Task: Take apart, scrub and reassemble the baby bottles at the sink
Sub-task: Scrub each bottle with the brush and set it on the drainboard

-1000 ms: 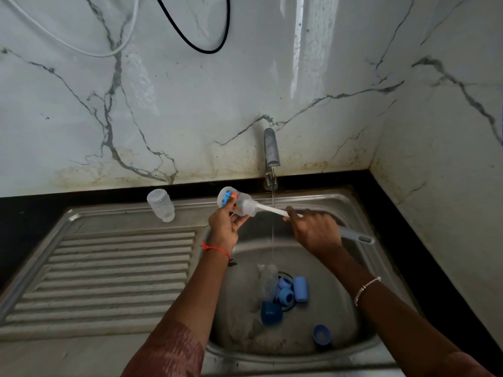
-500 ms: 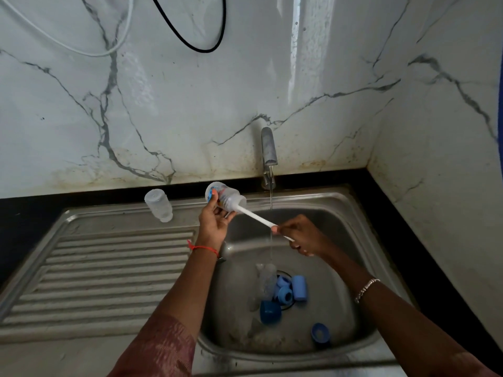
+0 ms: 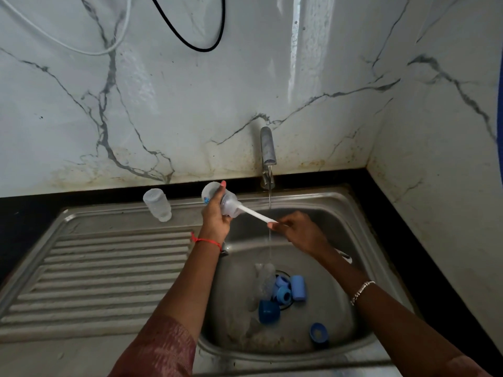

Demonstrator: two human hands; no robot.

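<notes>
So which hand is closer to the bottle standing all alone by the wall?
The left hand. It holds a second bottle just right of the lone bottle, not touching it. The right hand is farther right, over the sink, gripping the brush handle.

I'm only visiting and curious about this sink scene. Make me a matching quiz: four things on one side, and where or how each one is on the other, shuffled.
Things
1. held bottle
2. spare bottle
3. blue parts
4. tap

States
A. running a thin stream of water
B. lying at the bottom of the basin
C. gripped by the left hand, with the brush handle reaching out to the right hand
D. standing alone at the back of the drainboard

Pairs: 1-C, 2-D, 3-B, 4-A
</notes>
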